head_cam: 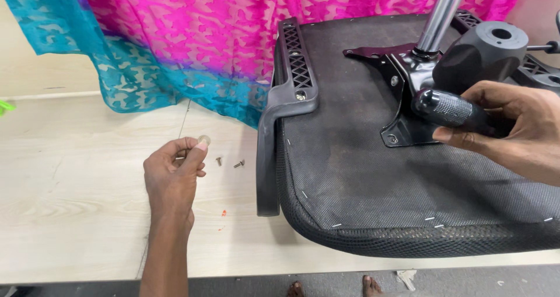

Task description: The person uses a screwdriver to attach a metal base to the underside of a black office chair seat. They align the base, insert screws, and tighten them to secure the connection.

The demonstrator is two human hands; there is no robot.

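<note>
- We see a bright picture with soft, even light.
- Shadows are faint; a soft one lies under the near edge of the chair seat [361, 174].
- The metal pole [440, 14] shines with glare.
- Most looks sharp; the edges bend slightly.

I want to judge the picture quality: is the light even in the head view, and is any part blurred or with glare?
In the head view the light is soft and even, with faint shadows under the left hand and chair seat; glare shows only on the chrome post; the right hand and small screws look sharp; the edges bend slightly from the wide lens.
</note>
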